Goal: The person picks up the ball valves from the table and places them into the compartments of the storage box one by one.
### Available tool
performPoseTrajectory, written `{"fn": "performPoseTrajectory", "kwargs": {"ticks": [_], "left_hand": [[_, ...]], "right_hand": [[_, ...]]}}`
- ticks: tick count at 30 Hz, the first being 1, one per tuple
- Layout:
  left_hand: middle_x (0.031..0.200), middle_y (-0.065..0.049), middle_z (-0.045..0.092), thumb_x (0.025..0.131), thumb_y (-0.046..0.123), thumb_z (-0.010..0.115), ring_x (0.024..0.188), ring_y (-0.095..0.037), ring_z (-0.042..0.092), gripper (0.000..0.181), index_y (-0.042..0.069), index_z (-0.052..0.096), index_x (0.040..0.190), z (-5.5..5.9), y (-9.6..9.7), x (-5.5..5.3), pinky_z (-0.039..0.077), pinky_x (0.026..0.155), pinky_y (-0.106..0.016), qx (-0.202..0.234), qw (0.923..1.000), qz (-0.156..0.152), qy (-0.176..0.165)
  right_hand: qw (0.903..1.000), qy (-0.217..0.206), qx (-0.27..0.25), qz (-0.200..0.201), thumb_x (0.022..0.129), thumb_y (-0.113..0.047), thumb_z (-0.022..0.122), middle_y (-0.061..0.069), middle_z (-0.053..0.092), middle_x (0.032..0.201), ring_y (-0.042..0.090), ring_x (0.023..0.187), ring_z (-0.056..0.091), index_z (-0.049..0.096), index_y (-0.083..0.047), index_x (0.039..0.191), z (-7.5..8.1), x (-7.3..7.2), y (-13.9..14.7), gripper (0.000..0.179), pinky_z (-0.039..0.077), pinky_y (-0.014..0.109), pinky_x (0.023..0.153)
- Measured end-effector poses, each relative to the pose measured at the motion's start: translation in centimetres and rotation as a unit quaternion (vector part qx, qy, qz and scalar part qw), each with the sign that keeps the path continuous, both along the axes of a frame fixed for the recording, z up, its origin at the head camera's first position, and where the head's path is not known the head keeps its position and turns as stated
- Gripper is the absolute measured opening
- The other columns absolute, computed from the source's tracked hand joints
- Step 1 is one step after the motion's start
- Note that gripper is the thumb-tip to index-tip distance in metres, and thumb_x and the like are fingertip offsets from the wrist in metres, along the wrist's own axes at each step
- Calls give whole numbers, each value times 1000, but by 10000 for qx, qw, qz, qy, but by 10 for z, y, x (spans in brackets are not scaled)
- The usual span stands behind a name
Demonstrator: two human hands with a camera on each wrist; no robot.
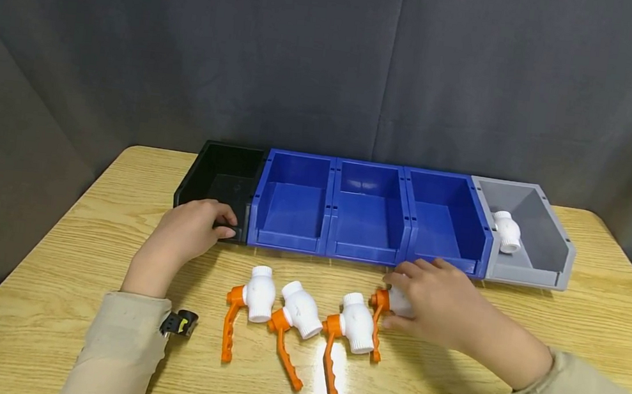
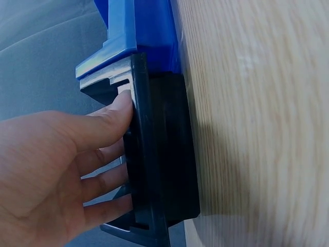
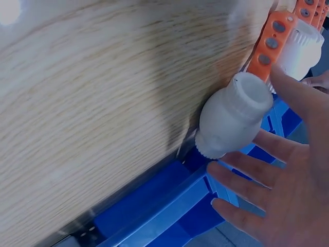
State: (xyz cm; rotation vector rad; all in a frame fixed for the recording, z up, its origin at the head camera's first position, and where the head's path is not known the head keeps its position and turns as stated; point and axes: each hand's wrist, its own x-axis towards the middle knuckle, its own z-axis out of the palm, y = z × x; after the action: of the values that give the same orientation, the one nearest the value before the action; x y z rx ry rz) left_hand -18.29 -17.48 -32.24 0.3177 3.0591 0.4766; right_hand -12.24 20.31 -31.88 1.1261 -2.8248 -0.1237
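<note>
At the front of the black bin [image 1: 230,188] my left hand [image 1: 191,226] rests, its thumb on the lip and its fingers reaching behind the front wall. In the left wrist view those fingers [image 2: 105,182] look loose, their tips partly hidden. My right hand [image 1: 438,303] is around the rightmost white ball valve [image 3: 231,116], which has an orange handle [image 3: 272,43]. Its straight, spread fingers [image 3: 247,188] lie beside the valve body; the thumb is near the handle. Three more ball valves lie to the left: one [image 1: 261,295], a second [image 1: 301,311] and a third [image 1: 357,324].
Three blue bins [image 1: 288,240] stand in a row between the black bin and a grey bin [image 1: 533,276]. A white valve [image 1: 506,232] lies inside the grey one. Behind the wooden table [image 1: 51,297] hangs a dark curtain [image 1: 307,61].
</note>
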Motion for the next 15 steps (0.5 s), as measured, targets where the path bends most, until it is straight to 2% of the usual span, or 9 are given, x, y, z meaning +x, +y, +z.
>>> {"fn": "performPoseTrajectory", "kwargs": {"ticks": [3, 9, 15], "left_hand": [[102, -12, 70, 93, 18, 70, 91, -29, 62, 16, 8, 73, 105, 0, 0, 0, 50, 86, -50, -10, 10000, -5, -6], [103, -12, 70, 93, 18, 70, 92, -30, 62, 17, 8, 73, 107, -1, 0, 0, 50, 87, -50, -10, 10000, 11, 0], [104, -13, 70, 93, 19, 70, 93, -30, 62, 18, 8, 73, 108, -1, 1, -1, 50, 88, -51, -27, 10000, 25, 3]], "right_hand": [[9999, -112, -21, 25, 76, -55, 79, 9, 66, 111, 32, 102, 64, 69, -12, 113, -2, 1, -2, 57, 51, 56, 88], [9997, 5, -31, 243, 67, -44, 90, 7, 61, 100, 27, 89, 63, 68, -12, 107, -9, 3, -3, 55, 54, 50, 80], [9998, 78, 18, 173, 66, -44, 90, 11, 61, 102, 28, 87, 64, 68, -11, 104, -10, 3, -4, 54, 55, 50, 80]]}}
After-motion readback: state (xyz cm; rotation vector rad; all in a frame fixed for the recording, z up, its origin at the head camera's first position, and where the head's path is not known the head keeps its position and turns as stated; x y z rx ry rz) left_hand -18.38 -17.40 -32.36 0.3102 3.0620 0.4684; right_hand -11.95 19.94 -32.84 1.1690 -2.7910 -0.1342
